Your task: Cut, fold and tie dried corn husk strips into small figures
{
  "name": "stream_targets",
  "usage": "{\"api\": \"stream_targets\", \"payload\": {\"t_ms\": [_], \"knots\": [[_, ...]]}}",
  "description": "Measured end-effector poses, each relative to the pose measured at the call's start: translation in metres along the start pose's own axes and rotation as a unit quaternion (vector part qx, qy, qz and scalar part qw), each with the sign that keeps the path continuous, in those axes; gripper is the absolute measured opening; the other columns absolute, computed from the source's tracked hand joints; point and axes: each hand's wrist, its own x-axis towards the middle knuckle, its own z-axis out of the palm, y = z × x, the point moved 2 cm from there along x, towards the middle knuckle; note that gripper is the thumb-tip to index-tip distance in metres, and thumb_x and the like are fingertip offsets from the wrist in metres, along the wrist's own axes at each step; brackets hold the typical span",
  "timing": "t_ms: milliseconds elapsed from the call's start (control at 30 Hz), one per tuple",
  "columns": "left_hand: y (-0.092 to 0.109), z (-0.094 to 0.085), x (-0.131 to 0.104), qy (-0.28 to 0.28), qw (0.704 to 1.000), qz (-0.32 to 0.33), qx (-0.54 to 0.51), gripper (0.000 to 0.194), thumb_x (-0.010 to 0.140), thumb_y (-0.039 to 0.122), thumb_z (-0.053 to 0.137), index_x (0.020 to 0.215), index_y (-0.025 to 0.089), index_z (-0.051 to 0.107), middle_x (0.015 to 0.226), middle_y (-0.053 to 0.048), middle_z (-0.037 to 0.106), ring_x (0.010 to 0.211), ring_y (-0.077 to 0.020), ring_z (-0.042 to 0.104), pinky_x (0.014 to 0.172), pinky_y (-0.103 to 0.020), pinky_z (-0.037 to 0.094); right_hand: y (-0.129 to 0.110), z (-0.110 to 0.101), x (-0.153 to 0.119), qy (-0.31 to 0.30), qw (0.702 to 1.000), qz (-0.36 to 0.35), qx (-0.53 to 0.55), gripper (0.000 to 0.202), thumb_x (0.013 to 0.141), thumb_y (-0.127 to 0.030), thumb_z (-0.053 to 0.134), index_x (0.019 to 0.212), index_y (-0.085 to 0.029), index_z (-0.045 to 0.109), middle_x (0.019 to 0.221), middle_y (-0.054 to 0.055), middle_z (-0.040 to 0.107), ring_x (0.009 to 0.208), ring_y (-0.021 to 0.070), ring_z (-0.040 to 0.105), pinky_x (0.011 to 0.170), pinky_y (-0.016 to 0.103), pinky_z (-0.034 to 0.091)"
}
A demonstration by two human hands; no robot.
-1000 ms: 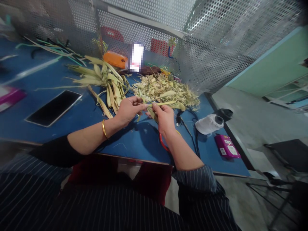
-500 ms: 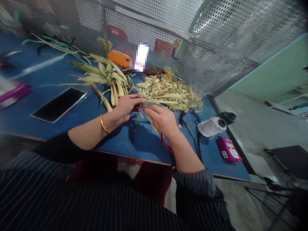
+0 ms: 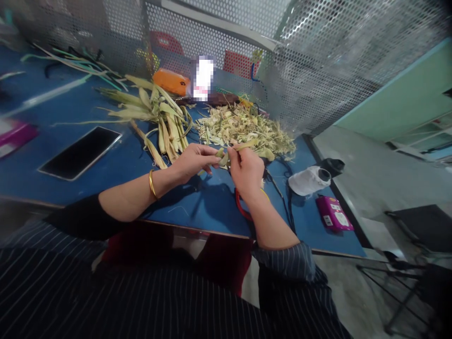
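Just above the blue table [image 3: 208, 216], my left hand [image 3: 196, 162] pinches a folded piece of pale green corn husk [image 3: 223, 158] between thumb and fingers. Close beside it, my right hand [image 3: 247, 172] grips the same husk, and a strip of it sticks out to the right over the knuckles. The right fingertips are partly hidden behind the hand. Behind both hands lies a heap of husk scraps [image 3: 243, 125]. To the left is a bundle of longer corn husks [image 3: 165, 122]. Red-handled scissors [image 3: 242, 207] lie partly under my right forearm.
A black phone [image 3: 80, 153] lies at left. Farther back are an orange packet [image 3: 171, 82] and a bright, blurred-out screen [image 3: 204, 77]. On the right are a white thread cone [image 3: 307, 181] and a purple pack [image 3: 334, 213]. A perforated metal screen [image 3: 212, 35] borders the table's back.
My right hand has moved up and right, and its hold on the husk has shifted. My left hand has moved slightly right. The husk's long strips no longer hang below the hands.
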Motion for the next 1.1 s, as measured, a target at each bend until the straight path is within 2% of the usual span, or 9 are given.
{"api": "stream_targets", "payload": {"t_ms": [233, 333, 433, 567, 733, 833, 900, 967, 1100], "knots": [[0.001, 0.009, -0.007, 0.022, 0.996, 0.056, 0.069, 0.020, 0.069, 0.027, 0.073, 0.056, 0.015, 0.063, 0.051, 0.004, 0.052, 0.048, -0.0059, 0.045, 0.047, -0.019, 0.039, 0.000, 0.001, 0.001, -0.017, 0.999, 0.048, -0.003, 0.035, 0.094, -0.044, 0.045, 0.072, -0.020, 0.058, 0.060, 0.003, 0.059, 0.056, 0.0157, 0.052, 0.056, 0.028, 0.025], [0.000, 0.006, -0.006, 0.059, 0.994, 0.046, 0.080, 0.019, 0.072, 0.032, 0.072, 0.066, 0.014, 0.069, 0.058, 0.001, 0.061, 0.048, -0.0065, 0.047, 0.045, -0.019, 0.038, 0.002, -0.002, 0.003, -0.003, 0.998, 0.049, 0.033, 0.035, 0.096, -0.047, 0.042, 0.082, -0.020, 0.061, 0.066, 0.003, 0.064, 0.059, 0.0153, 0.054, 0.058, 0.028, 0.030], [0.001, -0.002, -0.001, 0.097, 0.995, 0.023, 0.011, 0.021, 0.070, 0.034, 0.074, 0.070, 0.013, 0.070, 0.068, -0.004, 0.068, 0.056, -0.0084, 0.055, 0.050, -0.019, 0.043, 0.002, -0.007, 0.007, -0.007, 0.999, -0.023, 0.030, 0.032, 0.095, -0.046, 0.045, 0.097, -0.021, 0.064, 0.085, 0.006, 0.070, 0.077, 0.0176, 0.059, 0.071, 0.031, 0.038], [0.000, -0.011, 0.004, 0.122, 0.990, -0.020, -0.070, 0.022, 0.066, 0.033, 0.078, 0.071, 0.012, 0.069, 0.071, -0.004, 0.068, 0.061, -0.0088, 0.059, 0.055, -0.020, 0.048, 0.000, -0.014, 0.008, -0.029, 0.987, -0.152, -0.045, 0.026, 0.097, -0.034, 0.043, 0.095, -0.026, 0.067, 0.095, 0.007, 0.068, 0.089, 0.0200, 0.057, 0.090, 0.039, 0.035], [-0.002, -0.010, 0.003, 0.132, 0.987, -0.027, -0.083, 0.025, 0.064, 0.031, 0.079, 0.078, 0.012, 0.070, 0.076, -0.006, 0.070, 0.073, -0.0142, 0.067, 0.055, -0.020, 0.049, -0.007, -0.016, 0.000, -0.049, 0.983, -0.167, -0.064, 0.031, 0.097, -0.026, 0.038, 0.092, -0.026, 0.068, 0.082, 0.007, 0.064, 0.083, 0.0194, 0.054, 0.088, 0.041, 0.034], [-0.001, -0.009, 0.003, 0.147, 0.985, -0.019, -0.085, 0.021, 0.063, 0.029, 0.079, 0.073, 0.013, 0.069, 0.074, -0.004, 0.068, 0.066, -0.0112, 0.064, 0.049, -0.019, 0.045, -0.018, -0.010, -0.008, -0.070, 0.985, -0.154, -0.029, 0.029, 0.095, -0.029, 0.043, 0.081, -0.022, 0.068, 0.075, 0.006, 0.062, 0.076, 0.0184, 0.055, 0.080, 0.038, 0.037], [-0.002, -0.010, 0.005, 0.155, 0.984, -0.025, -0.084, 0.019, 0.064, 0.028, 0.078, 0.074, 0.014, 0.069, 0.073, -0.003, 0.068, 0.059, -0.0084, 0.059, 0.047, -0.019, 0.043, -0.022, -0.001, -0.012, -0.093, 0.988, -0.103, 0.065, 0.025, 0.093, -0.031, 0.048, 0.081, -0.020, 0.068, 0.076, 0.006, 0.065, 0.075, 0.0177, 0.057, 0.077, 0.036, 0.041], [-0.002, -0.012, 0.006, 0.175, 0.980, -0.032, -0.095, 0.017, 0.064, 0.024, 0.077, 0.076, 0.015, 0.068, 0.073, -0.002, 0.068, 0.058, -0.0076, 0.058, 0.046, -0.019, 0.041, -0.020, 0.010, -0.013, -0.128, 0.967, 0.013, 0.220, 0.024, 0.090, -0.036, 0.052, 0.083, -0.020, 0.069, 0.077, 0.004, 0.067, 0.073, 0.0166, 0.060, 0.074, 0.033, 0.045], [-0.001, -0.015, 0.007, 0.196, 0.974, -0.039, -0.106, 0.018, 0.064, 0.021, 0.075, 0.077, 0.015, 0.064, 0.070, -0.001, 0.066, 0.061, -0.0095, 0.062, 0.045, -0.019, 0.036, -0.006, 0.028, -0.010, -0.146, 0.803, 0.304, 0.492, 0.038, 0.081, -0.054, 0.059, 0.085, -0.018, 0.069, 0.071, 0.002, 0.068, 0.063, 0.0138, 0.061, 0.062, 0.028, 0.050]]}}
